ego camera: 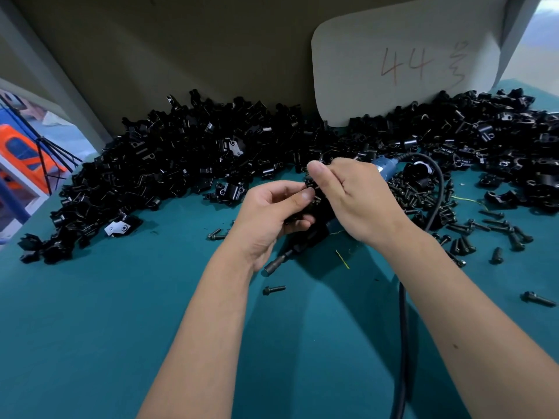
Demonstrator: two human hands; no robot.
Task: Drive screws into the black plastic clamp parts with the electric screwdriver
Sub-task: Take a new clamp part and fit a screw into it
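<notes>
Nearest, a thick black cable (402, 328) is seen crossing the teal table (90, 328). Above it, one small black plastic clamp part (308, 204) is gripped by the left hand (269, 216), while a black screw (313, 184) is pinched at it by the right hand (351, 192). A crooked start could jam the thread. One blue electric screwdriver (382, 170) lies behind. Dozens of loose screws (490, 228) and hundreds of heaped clamp parts (181, 158) cannot be counted.

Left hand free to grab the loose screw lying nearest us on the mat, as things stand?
Probably not right now. The left hand is gripping a black clamp part, with the right hand pinching at it too. The screw lies on bare mat below the left wrist, nothing blocking it.
</notes>
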